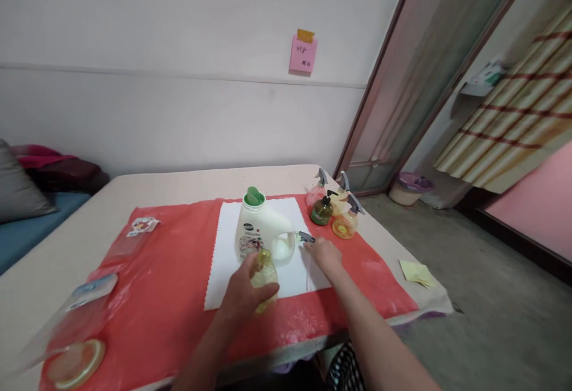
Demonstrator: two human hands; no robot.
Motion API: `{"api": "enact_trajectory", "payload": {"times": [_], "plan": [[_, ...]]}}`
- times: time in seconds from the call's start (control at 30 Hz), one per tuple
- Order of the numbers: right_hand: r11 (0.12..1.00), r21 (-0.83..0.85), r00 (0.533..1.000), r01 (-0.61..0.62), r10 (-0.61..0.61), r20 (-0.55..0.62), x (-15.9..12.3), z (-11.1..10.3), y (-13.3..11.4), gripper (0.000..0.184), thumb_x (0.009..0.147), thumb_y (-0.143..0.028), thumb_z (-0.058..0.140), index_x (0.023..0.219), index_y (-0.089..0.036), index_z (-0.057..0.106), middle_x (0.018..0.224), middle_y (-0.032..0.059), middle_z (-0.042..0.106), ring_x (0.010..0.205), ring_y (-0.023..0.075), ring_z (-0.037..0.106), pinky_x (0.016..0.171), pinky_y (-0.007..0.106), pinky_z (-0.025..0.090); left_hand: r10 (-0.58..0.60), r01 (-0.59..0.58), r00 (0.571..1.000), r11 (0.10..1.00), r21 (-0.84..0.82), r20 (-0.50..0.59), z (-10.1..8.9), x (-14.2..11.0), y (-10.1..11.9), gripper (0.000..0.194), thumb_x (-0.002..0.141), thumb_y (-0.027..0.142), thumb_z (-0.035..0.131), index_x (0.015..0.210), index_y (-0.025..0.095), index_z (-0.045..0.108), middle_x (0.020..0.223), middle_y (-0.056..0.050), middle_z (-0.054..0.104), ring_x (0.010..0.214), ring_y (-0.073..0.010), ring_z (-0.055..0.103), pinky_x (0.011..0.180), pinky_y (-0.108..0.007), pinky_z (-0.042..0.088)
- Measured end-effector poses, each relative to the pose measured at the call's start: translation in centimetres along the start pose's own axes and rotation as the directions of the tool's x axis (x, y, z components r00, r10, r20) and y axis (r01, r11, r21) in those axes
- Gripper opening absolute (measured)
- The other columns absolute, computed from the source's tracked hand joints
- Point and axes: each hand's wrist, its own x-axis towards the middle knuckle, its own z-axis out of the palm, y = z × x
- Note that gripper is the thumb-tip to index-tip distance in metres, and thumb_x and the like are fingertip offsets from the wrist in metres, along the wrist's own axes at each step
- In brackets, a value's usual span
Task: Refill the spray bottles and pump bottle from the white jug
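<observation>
My left hand [243,292] is wrapped round a small yellow-green bottle [264,276] that has no cap on, held just above a white cloth [232,260]. My right hand [324,253] lies on the cloth with its fingers closed on a grey spray-trigger head [306,237]. Between and behind the hands stands a white detergent jug [261,233] with a green cap. The cloth lies on a red plastic sheet [179,272] spread over the table.
Several small spray and pump bottles [333,209] stand at the sheet's far right corner. Plastic packets [71,313] lie at the left, yellow sticky notes [416,272] at the table's right edge. A bed is at the left, a doorway and basin at the right.
</observation>
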Motion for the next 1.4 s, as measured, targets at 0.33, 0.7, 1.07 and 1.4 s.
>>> {"api": "enact_trajectory", "payload": {"times": [0.33, 0.7, 1.07, 1.4], "plan": [[0.871, 0.489, 0.979, -0.037, 0.131, -0.159, 0.8, -1.1, 0.0, 0.029, 0.092, -0.042, 0.065, 0.105, -0.016, 0.066, 0.105, 0.0066, 0.069, 0.092, 0.0204, 0.067, 0.080, 0.037, 0.057, -0.023, 0.025, 1.000, 0.971, 0.237, -0.009, 1.5, 0.1, -0.1, 0.048, 0.063, 0.030, 0.077, 0.107, 0.022, 0.063, 0.094, -0.002, 0.067, 0.092, -0.0254, 0.061, 0.082, -0.031, 0.043], [0.244, 0.874, 0.892, 0.421, 0.066, -0.448, -5.9, -5.4, -4.3, 0.035, 0.075, -0.050, 0.076, 0.087, -0.021, 0.061, 0.076, 0.0004, 0.068, 0.059, 0.0149, 0.065, 0.062, 0.033, 0.058, -0.063, 0.090, 0.995, 0.909, 0.407, -0.078, 2.5, 0.1, -1.4, 0.055, 0.064, 0.030, 0.074, 0.117, 0.020, 0.061, 0.113, -0.011, 0.068, 0.101, -0.0306, 0.062, 0.083, -0.035, 0.042], [0.439, 0.818, 0.890, 0.371, -0.418, -0.180, -9.0, -2.3, -5.8, 0.030, 0.073, -0.036, 0.080, 0.100, -0.023, 0.074, 0.099, 0.0028, 0.075, 0.087, 0.0212, 0.069, 0.083, 0.036, 0.055, 0.019, 0.008, 0.995, 0.963, 0.269, -0.099, 2.5, -0.2, -0.8, 0.058, 0.065, 0.024, 0.076, 0.122, 0.023, 0.063, 0.121, -0.008, 0.068, 0.111, -0.0303, 0.062, 0.096, -0.039, 0.044], [0.393, 0.901, 0.910, 0.186, -0.415, -0.007, -10.8, 0.7, -8.6, 0.024, 0.064, -0.034, 0.081, 0.082, -0.022, 0.068, 0.074, -0.0030, 0.068, 0.072, 0.0174, 0.061, 0.069, 0.029, 0.050, 0.180, -0.124, 0.964, 0.955, 0.269, -0.198, 2.0, -1.2, -1.4, 0.055, 0.073, 0.025, 0.073, 0.127, 0.025, 0.063, 0.124, -0.008, 0.067, 0.116, -0.0291, 0.062, 0.101, -0.046, 0.049]]}}
